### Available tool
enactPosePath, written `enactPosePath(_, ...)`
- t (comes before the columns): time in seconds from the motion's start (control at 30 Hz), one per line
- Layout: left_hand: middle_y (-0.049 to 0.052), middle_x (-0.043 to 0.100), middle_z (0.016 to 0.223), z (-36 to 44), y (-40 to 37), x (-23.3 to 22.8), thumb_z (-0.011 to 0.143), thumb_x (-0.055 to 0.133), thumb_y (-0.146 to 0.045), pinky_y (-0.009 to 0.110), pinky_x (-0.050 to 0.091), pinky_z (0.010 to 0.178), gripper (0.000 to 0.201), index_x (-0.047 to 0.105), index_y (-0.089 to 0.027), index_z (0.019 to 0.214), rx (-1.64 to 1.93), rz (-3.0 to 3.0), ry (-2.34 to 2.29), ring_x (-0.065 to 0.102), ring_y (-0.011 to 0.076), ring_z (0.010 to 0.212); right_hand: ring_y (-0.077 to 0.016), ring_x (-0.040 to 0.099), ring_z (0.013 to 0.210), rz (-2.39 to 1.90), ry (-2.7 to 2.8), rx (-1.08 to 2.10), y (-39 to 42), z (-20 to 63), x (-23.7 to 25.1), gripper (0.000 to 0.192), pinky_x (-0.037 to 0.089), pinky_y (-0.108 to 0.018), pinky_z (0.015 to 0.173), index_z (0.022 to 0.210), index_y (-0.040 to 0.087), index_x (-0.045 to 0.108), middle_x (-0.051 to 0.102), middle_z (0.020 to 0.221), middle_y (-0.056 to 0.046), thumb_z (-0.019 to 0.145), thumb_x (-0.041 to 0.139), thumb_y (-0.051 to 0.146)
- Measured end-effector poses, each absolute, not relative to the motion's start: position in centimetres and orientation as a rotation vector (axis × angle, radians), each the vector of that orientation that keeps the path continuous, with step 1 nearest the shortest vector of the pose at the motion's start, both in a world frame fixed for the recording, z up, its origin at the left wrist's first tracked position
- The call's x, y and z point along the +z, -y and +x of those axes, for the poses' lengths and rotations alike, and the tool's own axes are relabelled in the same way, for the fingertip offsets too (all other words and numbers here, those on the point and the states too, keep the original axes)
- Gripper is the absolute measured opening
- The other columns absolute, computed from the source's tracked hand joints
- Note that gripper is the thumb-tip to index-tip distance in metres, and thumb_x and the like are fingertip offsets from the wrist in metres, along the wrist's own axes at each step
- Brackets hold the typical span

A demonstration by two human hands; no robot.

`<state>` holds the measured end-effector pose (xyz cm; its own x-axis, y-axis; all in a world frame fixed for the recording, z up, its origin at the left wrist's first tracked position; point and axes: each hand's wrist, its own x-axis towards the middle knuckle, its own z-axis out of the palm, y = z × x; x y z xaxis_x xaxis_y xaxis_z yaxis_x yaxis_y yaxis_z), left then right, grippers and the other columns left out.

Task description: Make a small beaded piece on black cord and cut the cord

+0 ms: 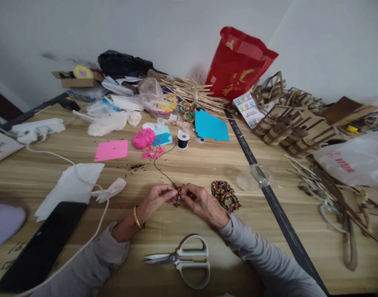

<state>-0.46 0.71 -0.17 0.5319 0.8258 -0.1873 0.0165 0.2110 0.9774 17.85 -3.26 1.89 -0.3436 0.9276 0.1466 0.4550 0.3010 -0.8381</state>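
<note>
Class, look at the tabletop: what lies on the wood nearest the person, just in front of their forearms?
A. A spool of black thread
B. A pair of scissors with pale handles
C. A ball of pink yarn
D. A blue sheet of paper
B: the scissors lie between the two sleeves, closer to the camera than the left hand and right hand, which pinch a short string of beads.

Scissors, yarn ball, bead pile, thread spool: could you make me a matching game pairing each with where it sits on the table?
Things:
1. scissors
2. yarn ball
3. bead pile
4. thread spool

Places:
A. just right of the right hand
B. left of the blue paper
C. nearest the camera, between the sleeves
D. right of the pink paper

Pairs: 1-C, 2-D, 3-A, 4-B
</note>
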Motion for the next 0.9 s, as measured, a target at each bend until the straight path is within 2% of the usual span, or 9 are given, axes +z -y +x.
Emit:
enactPosePath(0.57, 0.002, 0.063, 0.061, -0.5, -0.7, -0.4, 0.075, 0.062, -0.034, 0.024, 0.043, 0.060, 0.024, 0.062, -0.013, 0.065, 0.628, 1.487, -0.840, 0.056, 0.0133, 0.061, -0.0099, 0.047, 0.059, -1.203, 2.025, 0.849, 3.3, 18.0, 1.6, 0.010, 0.035, -0.020, 0.057, 0.086, 0.016, 0.057, 0.058, 0.071, 0.000, 0.088, 0.048, 0.017)
enactPosePath(0.77, 0.003, 0.062, 0.067, -0.6, -0.6, -0.8, 0.081, 0.054, -0.034, 0.024, 0.043, 0.063, 0.023, 0.058, -0.014, 0.070, 0.626, 1.611, -0.788, 0.056, 0.0149, 0.066, -0.0103, 0.046, 0.059, -1.239, 2.143, 0.817, 3.4, 18.2, 2.6, 0.014, 0.032, -0.022, 0.058, 0.077, 0.016, 0.055, 0.054, 0.068, 0.000, 0.088, 0.047, 0.014)
enactPosePath(0.9, 0.001, 0.058, 0.064, -0.6, 0.0, -0.4, 0.087, 0.045, -0.032, 0.022, 0.038, 0.058, 0.026, 0.054, -0.016, 0.068, 0.550, 1.854, -0.802, 0.052, 0.0135, 0.061, -0.0087, 0.040, 0.057, -1.226, 2.108, 0.880, 3.3, 18.0, 2.4, 0.016, 0.029, -0.022, 0.055, 0.070, 0.015, 0.051, 0.048, 0.064, 0.002, 0.084, 0.046, 0.011)
